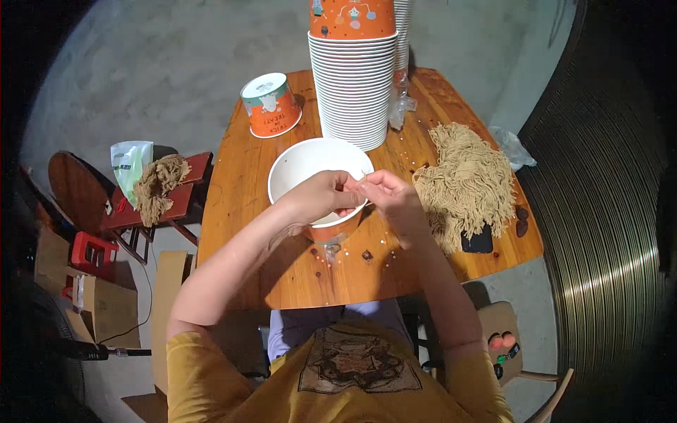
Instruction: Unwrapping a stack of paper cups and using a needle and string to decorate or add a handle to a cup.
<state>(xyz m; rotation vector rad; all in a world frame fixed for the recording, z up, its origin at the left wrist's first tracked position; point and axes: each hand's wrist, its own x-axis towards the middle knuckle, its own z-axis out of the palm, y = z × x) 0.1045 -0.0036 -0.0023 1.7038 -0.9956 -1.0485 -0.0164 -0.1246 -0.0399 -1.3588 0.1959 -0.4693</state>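
An orange paper bucket with a white inside (310, 158) stands upright on the table in front of me. Over its right rim, my left hand (330, 193) and my right hand (391, 196) meet with their fingertips pinched together. Between them a short bit of thin tan string (364, 175) shows; the rest of it is hidden by the fingers. To the right of my right hand lies a large heap of tan strings (465, 180).
A tall stack of paper buckets (352, 84) rises behind the bucket. Another bucket (271, 106) sits upside down at the back left. A black phone (477, 241) lies partly under the strings. Small white bits dot the wooden table (296, 282). A red bench (190, 187) stands at the left.
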